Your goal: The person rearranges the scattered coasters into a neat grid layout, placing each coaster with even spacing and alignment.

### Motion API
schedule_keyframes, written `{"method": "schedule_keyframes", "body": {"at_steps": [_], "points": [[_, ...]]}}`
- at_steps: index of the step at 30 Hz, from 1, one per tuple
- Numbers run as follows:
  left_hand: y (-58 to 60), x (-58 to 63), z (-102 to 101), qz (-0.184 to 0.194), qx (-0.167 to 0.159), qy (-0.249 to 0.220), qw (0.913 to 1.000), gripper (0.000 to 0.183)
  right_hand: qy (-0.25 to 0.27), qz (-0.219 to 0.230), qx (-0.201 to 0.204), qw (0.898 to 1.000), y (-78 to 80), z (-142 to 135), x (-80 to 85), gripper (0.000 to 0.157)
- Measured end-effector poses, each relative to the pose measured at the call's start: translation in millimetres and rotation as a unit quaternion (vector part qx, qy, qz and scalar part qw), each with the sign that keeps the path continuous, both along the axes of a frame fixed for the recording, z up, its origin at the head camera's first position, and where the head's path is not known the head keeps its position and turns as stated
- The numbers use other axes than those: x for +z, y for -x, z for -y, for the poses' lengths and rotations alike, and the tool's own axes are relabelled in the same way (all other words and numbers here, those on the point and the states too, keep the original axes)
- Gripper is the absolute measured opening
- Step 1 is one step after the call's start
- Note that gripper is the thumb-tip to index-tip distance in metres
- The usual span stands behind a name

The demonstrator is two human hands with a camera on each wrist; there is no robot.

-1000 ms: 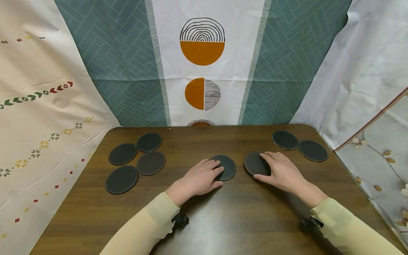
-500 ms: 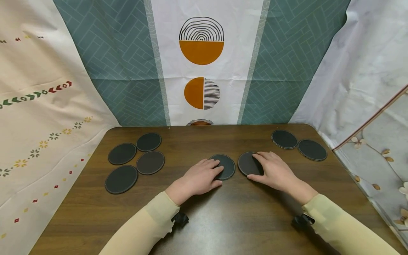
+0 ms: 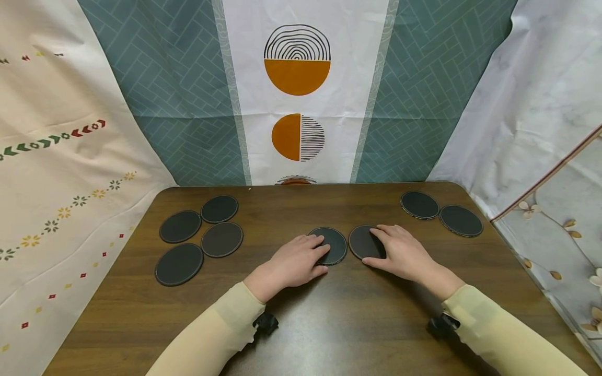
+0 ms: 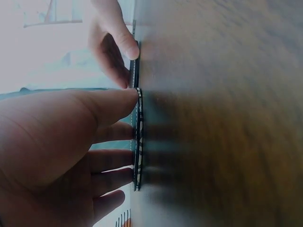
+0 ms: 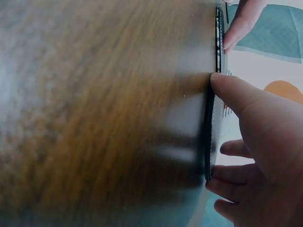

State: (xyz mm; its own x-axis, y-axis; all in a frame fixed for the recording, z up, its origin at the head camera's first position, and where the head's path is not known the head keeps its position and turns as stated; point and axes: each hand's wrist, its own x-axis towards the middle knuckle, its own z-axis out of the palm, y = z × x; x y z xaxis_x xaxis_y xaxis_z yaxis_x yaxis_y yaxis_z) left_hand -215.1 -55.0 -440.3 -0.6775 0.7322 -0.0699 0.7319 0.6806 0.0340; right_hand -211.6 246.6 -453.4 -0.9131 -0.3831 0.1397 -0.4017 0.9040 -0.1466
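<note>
Two round black coasters lie side by side at mid-table in the head view. My left hand [image 3: 295,262] rests on the left one, a dark coaster [image 3: 336,245] with a stitched rim. Its fingertips [image 4: 125,158] touch the top face, and the thumb is right at the near rim. My right hand [image 3: 405,251] holds the slightly browner coaster [image 3: 362,242] by its rim, with the thumb on the near side and fingers on the far side. That coaster lies low over the wood, its rim right beside the other's. Each palm hides part of its coaster.
On the left of the brown wooden table [image 3: 310,324] lie several more coasters [image 3: 222,240] in a loose cluster. Two others [image 3: 420,205] sit at the back right, edge to edge. Patterned cloth [image 3: 188,104] hangs around the table's back and sides.
My right hand has slid its coaster leftward, narrowing the gap to the coaster under my left hand. The left hand and the other coasters have stayed put.
</note>
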Motion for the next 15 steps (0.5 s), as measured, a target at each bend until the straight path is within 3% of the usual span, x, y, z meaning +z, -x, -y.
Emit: {"method": "schedule_keyframes", "body": {"at_steps": [15], "points": [[-0.7,1.0,0.1,0.001,0.0,-0.004,1.0,0.059,-0.01,0.011,0.004,1.0,0.5,0.0,-1.6,0.089]]}}
